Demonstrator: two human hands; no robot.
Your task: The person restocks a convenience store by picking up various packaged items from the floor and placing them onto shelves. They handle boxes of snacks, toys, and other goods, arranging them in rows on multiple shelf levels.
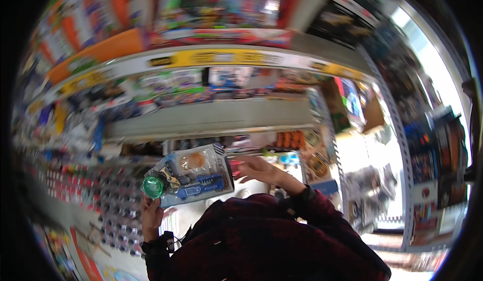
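Note:
My left hand [151, 211] grips the lower left end of a boxed toy [200, 184] in front of my body. The pack has a clear plastic front, with blue parts and a round orange piece behind it. A translucent green round piece [153, 186] sticks out at its left end, just above my left thumb. My right hand [260, 171] is at the pack's right end, fingers apart and bent towards it. It seems to hold nothing; whether a fingertip touches the pack's edge is hard to tell.
A grey store shelf [211, 117] spans the view ahead. Above it runs a shelf edge [226, 57] with yellow and white price strips. Blurred packaged goods [177, 79] fill the shelves. At right stand perforated metal uprights [402, 149] and more boxes [422, 167].

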